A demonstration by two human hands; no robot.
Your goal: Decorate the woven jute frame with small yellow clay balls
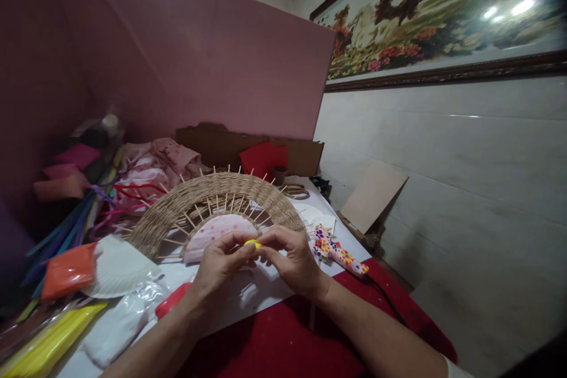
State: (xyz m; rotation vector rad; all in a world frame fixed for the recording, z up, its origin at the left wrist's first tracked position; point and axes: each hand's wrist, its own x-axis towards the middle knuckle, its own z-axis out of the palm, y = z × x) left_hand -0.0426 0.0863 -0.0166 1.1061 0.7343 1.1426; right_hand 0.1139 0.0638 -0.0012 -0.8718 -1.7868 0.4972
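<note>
Between both hands, in the middle of the head view, is a small yellow lump of what looks like soft clay [253, 244]. My left hand [225, 258] pinches its left side with thumb and fingertips. From the right, my right hand [290, 255] pinches the other side. Just beyond the fingers stands a woven half-round fan shape [212, 186] with thin sticks poking out of its rim. A half disc of white cloth with pink dots [217, 229] covers its centre; my hands hide its lower right part.
A flower-patterned glue gun [339, 253] lies right of my hands, its cord trailing over the red cloth [274, 342]. At left are an orange packet [71, 271], a white paper plate [119, 269], a yellow packet [53, 339] and coloured strips. Scissors [296, 191] lie behind the fan shape.
</note>
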